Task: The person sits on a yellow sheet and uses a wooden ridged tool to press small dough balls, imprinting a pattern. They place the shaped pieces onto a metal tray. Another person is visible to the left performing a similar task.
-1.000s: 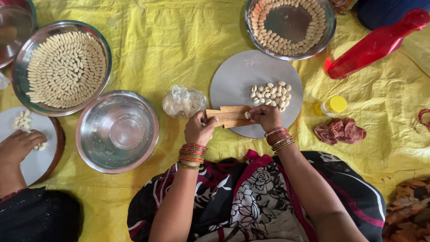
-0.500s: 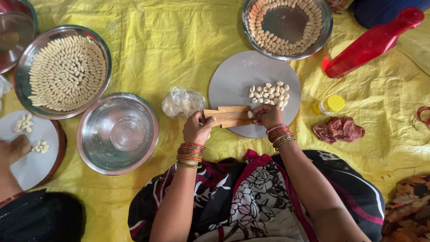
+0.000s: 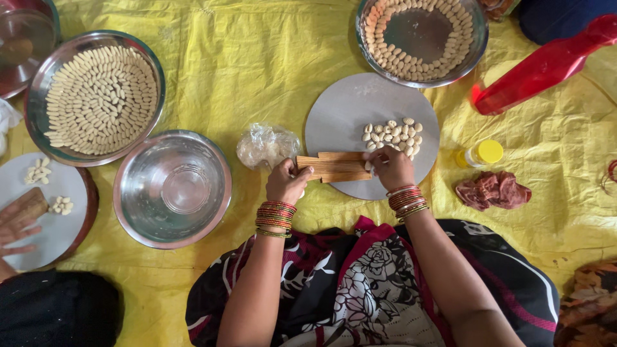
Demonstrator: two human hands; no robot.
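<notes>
Wooden ridged board (image 3: 335, 166) between hands

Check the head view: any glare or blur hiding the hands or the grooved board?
Head view: even, soft light; left hand, right hand and wooden grooved board look sharp; bright glare only inside the empty steel bowl; faint shadows.

Crinkled yellow sheet (image 3: 257, 71) covering the floor, soft even daylight, faint shadows
</notes>
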